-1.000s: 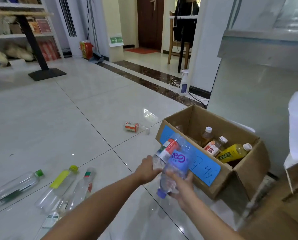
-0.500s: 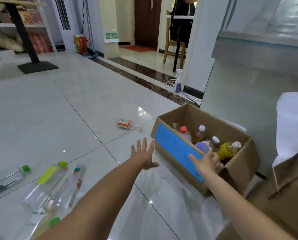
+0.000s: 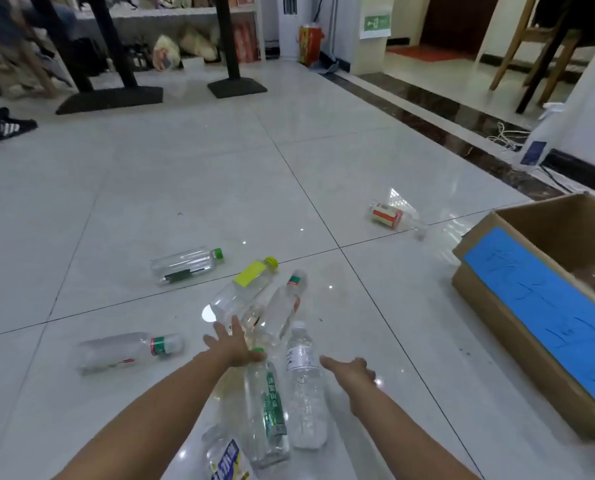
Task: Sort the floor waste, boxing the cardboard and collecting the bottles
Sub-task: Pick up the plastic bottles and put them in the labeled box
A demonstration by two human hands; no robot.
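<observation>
Several clear plastic bottles lie on the white tiled floor in front of me. My left hand (image 3: 233, 348) reaches out with fingers spread over the base of the yellow-labelled bottle (image 3: 244, 289), holding nothing. My right hand (image 3: 349, 370) hovers with relaxed fingers beside a white-capped bottle (image 3: 304, 386). A green-labelled bottle (image 3: 268, 407) lies between my arms. Others: a green-capped bottle (image 3: 185, 265), a red-and-green banded bottle (image 3: 129, 351), an orange-labelled bottle (image 3: 391, 216). The cardboard box (image 3: 517, 317) with a blue label stands at the right.
Black table bases (image 3: 109, 98) and a person's shoes (image 3: 6, 128) sit at the far left. A spray bottle (image 3: 542, 136) and cables lie by the wall at the right. A wooden chair (image 3: 531, 46) stands beyond the dark floor strip.
Both hands held bottles over the box, dropped them in, then swung left and down to the bottle cluster on the floor. My view turned left with them.
</observation>
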